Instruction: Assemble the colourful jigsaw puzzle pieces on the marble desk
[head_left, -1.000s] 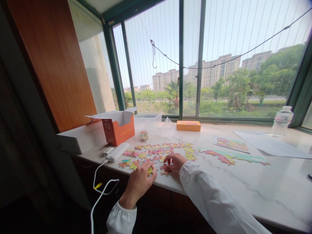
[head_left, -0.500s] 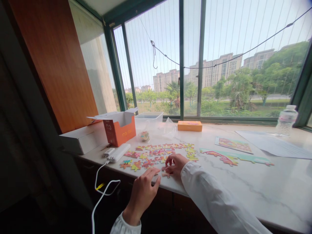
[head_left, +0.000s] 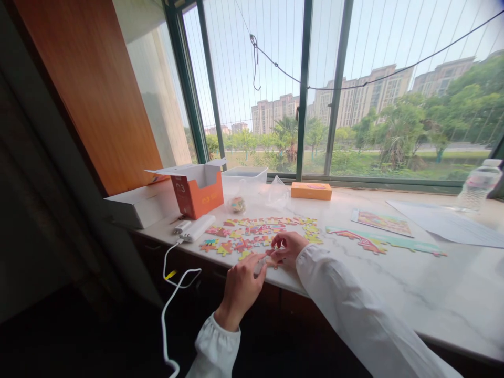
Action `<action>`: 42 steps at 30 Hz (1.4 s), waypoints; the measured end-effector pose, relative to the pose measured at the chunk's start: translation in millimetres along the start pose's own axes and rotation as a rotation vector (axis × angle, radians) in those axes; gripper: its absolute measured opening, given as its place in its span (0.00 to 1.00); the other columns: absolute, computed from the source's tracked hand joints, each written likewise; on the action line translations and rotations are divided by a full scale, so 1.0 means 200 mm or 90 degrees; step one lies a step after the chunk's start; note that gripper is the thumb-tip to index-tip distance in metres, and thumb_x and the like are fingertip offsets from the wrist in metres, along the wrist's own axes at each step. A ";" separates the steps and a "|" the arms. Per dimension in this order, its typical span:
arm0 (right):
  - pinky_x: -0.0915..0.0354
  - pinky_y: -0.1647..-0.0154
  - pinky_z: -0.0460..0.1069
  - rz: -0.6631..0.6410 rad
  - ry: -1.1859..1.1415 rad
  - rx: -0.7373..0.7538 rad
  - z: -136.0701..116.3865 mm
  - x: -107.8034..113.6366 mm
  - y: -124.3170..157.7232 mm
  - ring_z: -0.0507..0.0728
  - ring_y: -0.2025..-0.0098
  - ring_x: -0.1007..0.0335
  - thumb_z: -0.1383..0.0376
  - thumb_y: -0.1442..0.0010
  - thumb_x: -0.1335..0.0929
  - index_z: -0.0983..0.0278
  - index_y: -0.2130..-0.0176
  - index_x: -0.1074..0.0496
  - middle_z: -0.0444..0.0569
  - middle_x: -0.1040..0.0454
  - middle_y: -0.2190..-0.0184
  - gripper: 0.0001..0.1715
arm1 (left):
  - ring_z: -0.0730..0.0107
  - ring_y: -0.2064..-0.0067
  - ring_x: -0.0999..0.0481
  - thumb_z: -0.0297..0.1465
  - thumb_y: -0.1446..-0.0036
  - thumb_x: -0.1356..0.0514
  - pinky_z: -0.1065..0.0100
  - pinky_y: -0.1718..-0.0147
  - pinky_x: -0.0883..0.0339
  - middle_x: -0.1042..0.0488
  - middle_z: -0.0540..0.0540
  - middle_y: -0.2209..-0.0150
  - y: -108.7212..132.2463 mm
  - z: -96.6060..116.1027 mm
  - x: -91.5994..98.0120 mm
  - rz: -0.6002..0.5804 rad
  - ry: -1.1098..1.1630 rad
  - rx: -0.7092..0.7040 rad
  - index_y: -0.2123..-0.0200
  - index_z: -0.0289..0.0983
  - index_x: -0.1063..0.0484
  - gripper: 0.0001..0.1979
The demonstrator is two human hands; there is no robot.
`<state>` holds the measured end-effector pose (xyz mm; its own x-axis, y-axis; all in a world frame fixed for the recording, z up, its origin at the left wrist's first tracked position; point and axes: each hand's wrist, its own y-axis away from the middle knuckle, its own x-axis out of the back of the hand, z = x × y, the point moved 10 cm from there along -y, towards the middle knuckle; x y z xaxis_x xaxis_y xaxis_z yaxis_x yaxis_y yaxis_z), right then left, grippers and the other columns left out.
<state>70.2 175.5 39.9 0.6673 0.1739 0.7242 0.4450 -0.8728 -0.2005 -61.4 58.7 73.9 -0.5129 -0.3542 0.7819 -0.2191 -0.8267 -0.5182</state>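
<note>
At the front edge of the marble counter, my right hand [head_left: 289, 245] has its thumb and fingers bent together on a small puzzle piece [head_left: 274, 264], partly covered by the fingers. My left hand [head_left: 244, 281] lies just to its left, fingers stretched toward the same spot and thumb apart; its fingertips come close to the right hand's. Behind both hands spread several loose puzzle pieces [head_left: 262, 229] in red, yellow and green, laid in rough rows. A joined strip of puzzle [head_left: 374, 243], red and yellow with a pale green border, lies to the right.
A picture card [head_left: 381, 222], a white sheet [head_left: 441, 223] and a water bottle [head_left: 480, 184] are at the right. Toward the window stand an orange box [head_left: 311, 191], a clear tub [head_left: 246, 181] and an open red box [head_left: 197, 194]. A white power bank [head_left: 199, 228] with cable sits left.
The view has tilted down and turned slightly left. My left hand has come a little closer to my right hand, which stays at the piece by the edge.
</note>
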 end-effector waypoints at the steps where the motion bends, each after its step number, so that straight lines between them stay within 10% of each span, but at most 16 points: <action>1: 0.41 0.71 0.44 -0.002 0.000 -0.002 0.00 0.00 0.00 0.48 0.72 0.38 0.56 0.57 0.23 0.63 0.65 0.22 0.44 0.28 0.72 0.20 | 0.67 0.53 0.23 0.34 0.37 0.45 0.67 0.54 0.31 0.23 0.49 0.53 0.00 0.01 0.00 0.001 0.003 -0.002 0.51 0.46 0.27 0.13; 33: 0.42 0.72 0.44 -0.023 0.019 0.038 0.06 -0.03 -0.01 0.48 0.74 0.38 0.54 0.52 0.27 0.60 0.64 0.21 0.43 0.26 0.73 0.17 | 0.69 0.62 0.22 0.44 0.37 0.46 0.71 0.67 0.34 0.24 0.48 0.58 -0.04 0.05 0.01 -0.034 -0.059 0.012 0.57 0.46 0.26 0.14; 42: 0.42 0.71 0.47 0.077 0.074 0.100 -0.04 0.04 0.02 0.51 0.74 0.37 0.52 0.42 0.33 0.62 0.67 0.23 0.46 0.27 0.75 0.17 | 0.66 0.53 0.23 0.37 0.33 0.53 0.69 0.61 0.30 0.26 0.46 0.48 0.09 -0.27 0.25 0.106 -0.085 0.152 0.49 0.45 0.28 0.17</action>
<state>72.2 169.0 50.9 0.6519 0.0105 0.7582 0.4599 -0.8004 -0.3844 -135.6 49.2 84.5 -0.4088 -0.5339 0.7402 0.0682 -0.8266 -0.5586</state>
